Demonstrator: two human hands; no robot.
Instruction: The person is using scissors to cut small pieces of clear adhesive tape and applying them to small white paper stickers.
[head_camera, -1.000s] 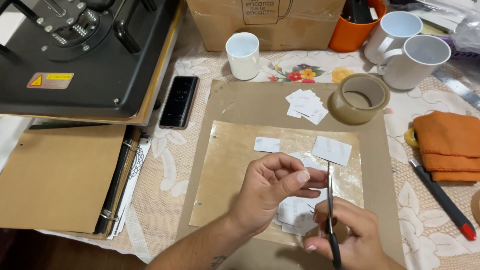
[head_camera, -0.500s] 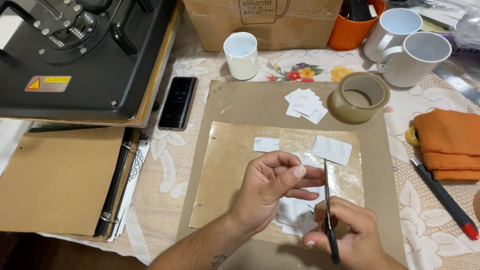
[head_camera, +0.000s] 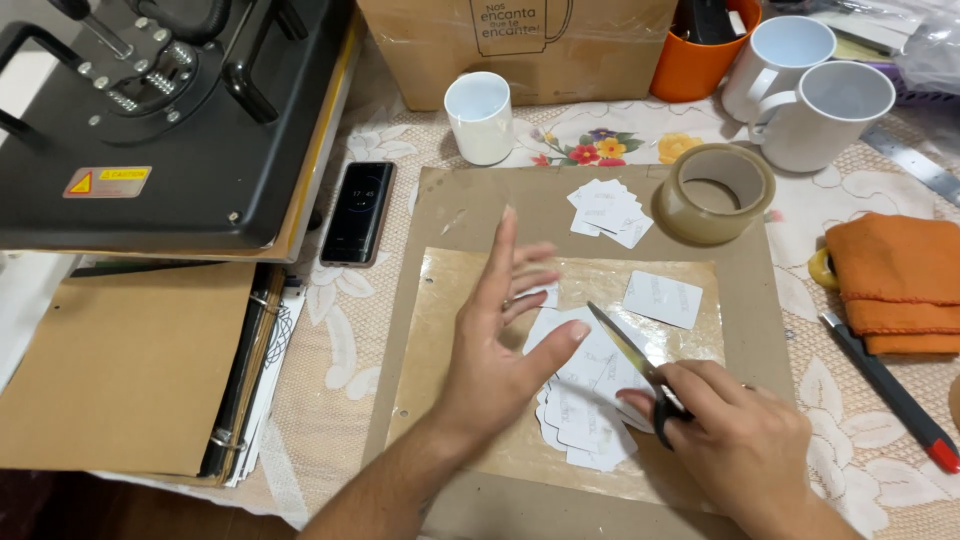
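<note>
Cardboard mat (head_camera: 470, 215), brown box (head_camera: 420, 50) behind; left hand (head_camera: 500, 340) open, empty; right hand (head_camera: 735, 435) clasping scissors (head_camera: 630, 355), white cards (head_camera: 585, 400).

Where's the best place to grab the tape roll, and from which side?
Take the tape roll from above, pinching its wall: fingers inside the open core, thumb on the outer face. It lies flat on the cardboard with the hole facing up, so the rim is exposed all round. Its near side is probably easiest, since two white mugs stand close behind and paper cutouts lie to its left.
</note>
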